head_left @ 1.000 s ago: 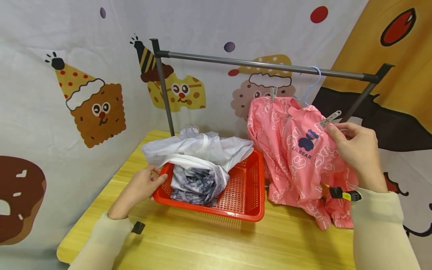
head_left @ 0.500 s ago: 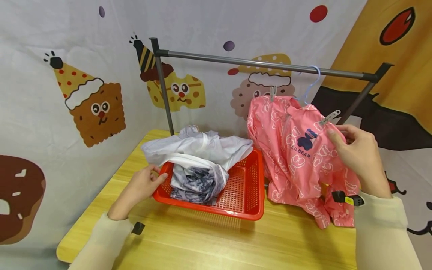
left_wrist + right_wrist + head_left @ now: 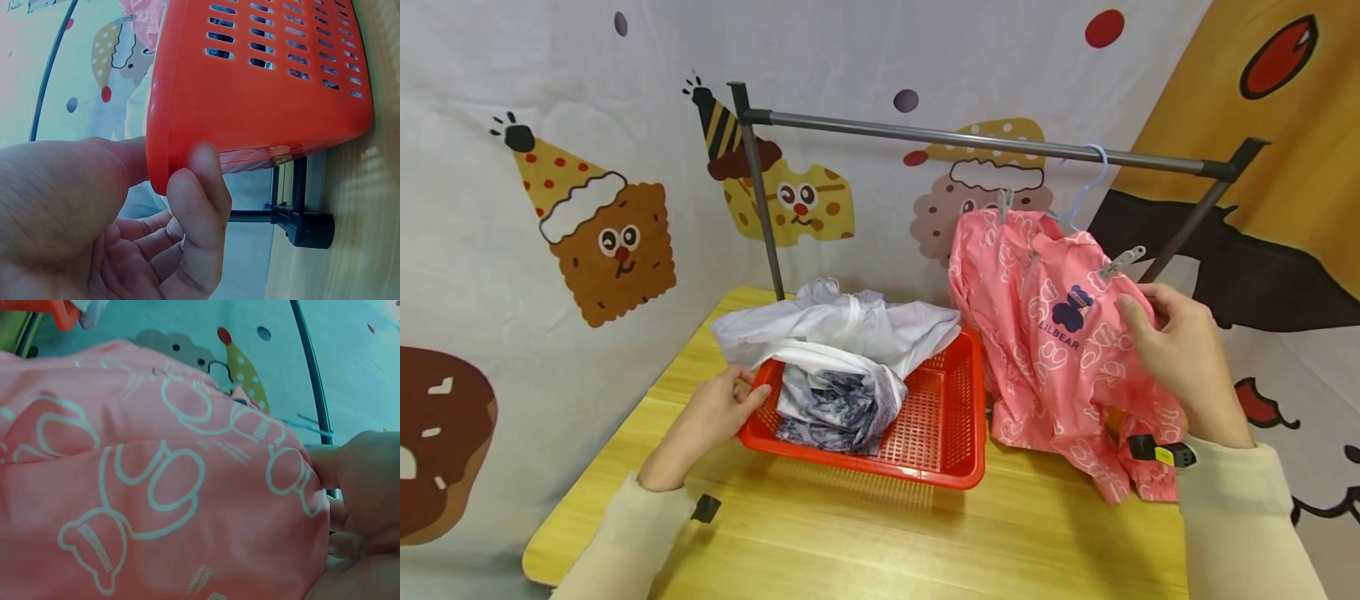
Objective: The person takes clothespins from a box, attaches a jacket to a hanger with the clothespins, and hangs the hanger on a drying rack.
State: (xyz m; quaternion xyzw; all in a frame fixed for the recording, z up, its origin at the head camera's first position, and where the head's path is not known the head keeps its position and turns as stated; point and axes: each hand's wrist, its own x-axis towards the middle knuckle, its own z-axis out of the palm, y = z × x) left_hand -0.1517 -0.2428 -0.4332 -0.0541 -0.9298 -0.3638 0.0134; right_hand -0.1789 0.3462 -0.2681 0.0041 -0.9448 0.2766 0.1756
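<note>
Cream sleeves (image 3: 1243,508) extended from both lower corners, above or beside a yellow wood-grain tabletop (image 3: 850,546). The left hand (image 3: 718,407) pinched the rim of the red basket (image 3: 983,417) at its left side, thumb over the edge and fingers against the outer wall. The basket stood on the tabletop, left of the pink jacket (image 3: 1060,383). White-and-grey cloth (image 3: 850,325) filled its left part and lay over its far rim. The right hand (image 3: 1183,346) pinched the jacket near the shoulder, thumb on the front face, fingers behind the fabric. One grey clip (image 3: 1122,262) gripped the fabric just beside this hand; a second sat at the opposite shoulder. A pale blue hanger (image 3: 1093,183) carried the jacket from the grey metal rack (image 3: 917,135). Behind, a backdrop (image 3: 850,50) displayed cartoon figures.
</note>
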